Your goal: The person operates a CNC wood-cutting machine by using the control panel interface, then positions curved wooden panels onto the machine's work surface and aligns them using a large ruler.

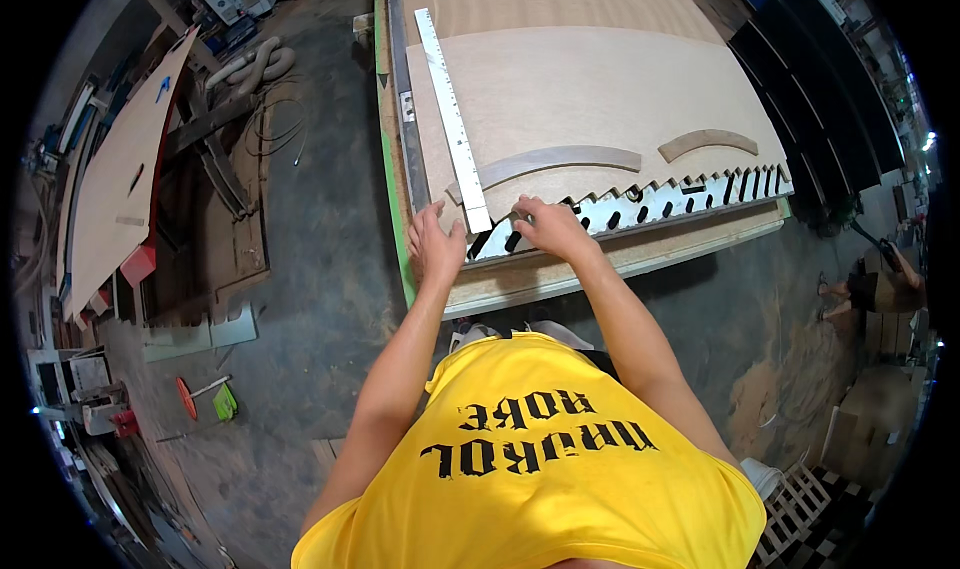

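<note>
A plywood sheet [600,89] lies on the bench, with a toothed metal strip [640,211] full of dark slots along its near edge. Across the sheet's left side runs a long pale ruler [452,119], its near end by the strip. My left hand [437,251] is at the near left corner, beside the ruler's end, fingers stretched and thumb apart. Over the strip, just right of the ruler, my right hand [555,229] has bent fingers with a gap to the thumb. Neither hand visibly holds anything. Two curved wooden pieces, one longer [560,159] and one shorter [708,144], lie beyond the strip.
Dark curved panels [815,89] stand right of the bench. To the left, a large tilted board [130,179] leans near a grey hose [255,66]. A red and green long-handled tool [207,397] lies on the floor. A wooden pallet [795,509] is at the lower right.
</note>
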`<action>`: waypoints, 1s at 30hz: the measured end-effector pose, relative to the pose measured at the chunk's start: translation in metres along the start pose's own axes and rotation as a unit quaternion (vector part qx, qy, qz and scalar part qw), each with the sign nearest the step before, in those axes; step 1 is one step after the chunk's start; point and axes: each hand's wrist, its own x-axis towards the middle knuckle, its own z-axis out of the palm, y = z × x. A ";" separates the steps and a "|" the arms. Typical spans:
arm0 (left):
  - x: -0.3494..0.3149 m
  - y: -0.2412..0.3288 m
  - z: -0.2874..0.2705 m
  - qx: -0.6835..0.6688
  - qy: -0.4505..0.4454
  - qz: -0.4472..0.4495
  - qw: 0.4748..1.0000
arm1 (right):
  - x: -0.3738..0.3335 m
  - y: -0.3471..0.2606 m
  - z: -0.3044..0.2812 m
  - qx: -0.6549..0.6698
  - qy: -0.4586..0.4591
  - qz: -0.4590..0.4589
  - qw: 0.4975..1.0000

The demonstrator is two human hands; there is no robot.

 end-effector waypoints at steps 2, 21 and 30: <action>0.000 0.000 0.000 -0.046 -0.014 -0.009 0.999 | 0.000 -0.002 0.000 0.005 0.006 -0.006 1.000; 0.002 -0.010 0.018 -0.222 -0.122 -0.046 0.966 | -0.001 -0.005 -0.005 0.016 -0.012 0.024 1.000; 0.003 -0.008 0.017 -0.251 -0.144 -0.060 0.955 | -0.002 -0.006 -0.005 0.018 -0.019 0.039 0.999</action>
